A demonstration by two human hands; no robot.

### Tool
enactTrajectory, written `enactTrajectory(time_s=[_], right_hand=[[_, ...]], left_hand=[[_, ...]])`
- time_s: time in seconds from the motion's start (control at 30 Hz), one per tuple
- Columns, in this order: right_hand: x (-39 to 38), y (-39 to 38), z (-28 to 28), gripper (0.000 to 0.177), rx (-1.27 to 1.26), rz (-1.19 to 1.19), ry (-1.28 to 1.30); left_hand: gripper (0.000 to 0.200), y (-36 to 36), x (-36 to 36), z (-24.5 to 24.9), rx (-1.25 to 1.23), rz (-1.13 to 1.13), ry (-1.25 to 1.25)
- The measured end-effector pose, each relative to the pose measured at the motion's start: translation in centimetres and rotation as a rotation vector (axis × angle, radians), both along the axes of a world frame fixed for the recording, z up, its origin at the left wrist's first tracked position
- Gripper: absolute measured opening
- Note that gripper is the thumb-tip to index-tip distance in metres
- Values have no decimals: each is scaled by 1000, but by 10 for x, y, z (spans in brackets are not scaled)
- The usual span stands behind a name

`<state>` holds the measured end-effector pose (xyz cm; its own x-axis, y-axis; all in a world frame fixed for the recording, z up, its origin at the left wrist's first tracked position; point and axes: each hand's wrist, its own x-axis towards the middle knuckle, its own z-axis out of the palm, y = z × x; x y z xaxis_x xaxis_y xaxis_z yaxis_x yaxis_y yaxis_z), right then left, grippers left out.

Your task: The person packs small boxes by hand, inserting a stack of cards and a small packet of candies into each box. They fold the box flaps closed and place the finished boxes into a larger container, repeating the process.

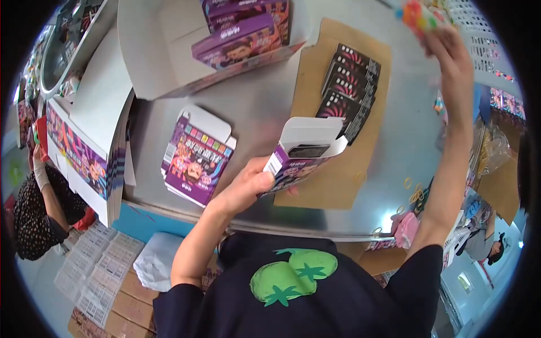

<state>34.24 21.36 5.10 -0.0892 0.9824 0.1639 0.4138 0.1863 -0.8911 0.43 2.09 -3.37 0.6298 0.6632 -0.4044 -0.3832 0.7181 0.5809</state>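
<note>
My left hand (245, 188) is closed around a small purple printed carton (298, 169), tilted with its white top flaps open. Something black and flat (309, 151) shows inside it. At the upper right my raised right hand (448, 48) pinches a blurred, multicoloured small thing (418, 17) in red, yellow, green and blue, whose kind I cannot tell. Just beyond the carton, overlapping black printed packets (349, 84) lie in a row on a sheet of brown cardboard (372, 141). To the left of my left hand lies a stack of flattened purple cartons (197, 158).
A large white box (163, 79) at the back holds several filled purple cartons (239, 42). Folded printed sheets (84, 152) stand at the left. Rubber bands (417, 194) and a pink cloth (404, 228) lie near the right front edge. Other people (39, 208) work on both sides.
</note>
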Motion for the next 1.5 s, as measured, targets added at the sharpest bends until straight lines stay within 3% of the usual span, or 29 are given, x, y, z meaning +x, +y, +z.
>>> enactTrajectory(time_s=[0.1,0.17,0.2,0.27,0.4,0.43,0.53,0.57,0.63,0.67,0.7,0.77,0.8,0.87,0.9,0.97,1.0,1.07,1.1,1.2,1.27,1.33,1.37,1.47,1.5], right_hand=[[-51,-95,41,16,-111,123,139],[-66,-127,47,21,-73,331,76],[-68,-134,48,21,-73,325,76],[-73,-147,50,22,31,489,-235],[-92,-165,46,20,62,702,-388],[-95,-170,46,20,62,704,-385],[-106,-183,44,21,168,150,-308],[-105,-187,37,21,166,155,-302],[-98,-198,16,20,-512,156,113],[-97,-203,10,19,-849,146,326],[-98,-208,8,19,-855,145,328],[-107,-222,6,17,-429,91,-44],[-111,-226,6,16,-209,66,-226],[-113,-228,3,16,-184,98,-228],[-114,-229,2,16,-154,131,-229],[-115,-232,3,16,-128,162,-224],[-114,-231,7,17,-304,74,20],[-111,-230,14,18,-649,-109,511],[-109,-231,13,18,-652,-111,511],[-105,-228,9,24,-271,164,-235],[-105,-230,6,25,-167,187,-293],[-105,-231,5,27,42,231,-417],[-105,-230,6,27,43,231,-417],[-103,-226,12,27,-303,208,-2],[-104,-227,11,27,-302,211,-1]], left_hand=[[86,0,0,6,29,-37,-31],[83,-6,1,8,53,-89,-57],[81,-7,1,9,71,-113,-70],[79,-9,-1,12,107,-158,-82],[73,-14,-1,20,177,-237,-85],[71,-15,-1,22,175,-240,-58],[68,-19,-8,17,203,-225,-23],[67,-21,-10,13,232,-217,-26],[65,-23,-11,17,262,-215,-28],[59,-22,-7,27,334,-141,105],[54,-22,-3,38,400,-63,238],[48,-28,1,43,446,6,373],[42,-30,1,43,606,44,527],[31,-31,3,42,932,123,835],[31,-32,3,43,924,119,837],[26,-32,0,49,674,156,726],[25,-29,0,51,555,176,668],[24,-26,1,53,629,165,679],[24,-25,2,53,703,151,687],[23,-23,7,61,861,124,707],[23,-20,8,66,1038,106,747],[25,-20,5,67,1008,74,726],[27,-20,3,68,973,49,707],[29,-19,4,67,977,40,696],[29,-20,7,66,1014,55,705]])
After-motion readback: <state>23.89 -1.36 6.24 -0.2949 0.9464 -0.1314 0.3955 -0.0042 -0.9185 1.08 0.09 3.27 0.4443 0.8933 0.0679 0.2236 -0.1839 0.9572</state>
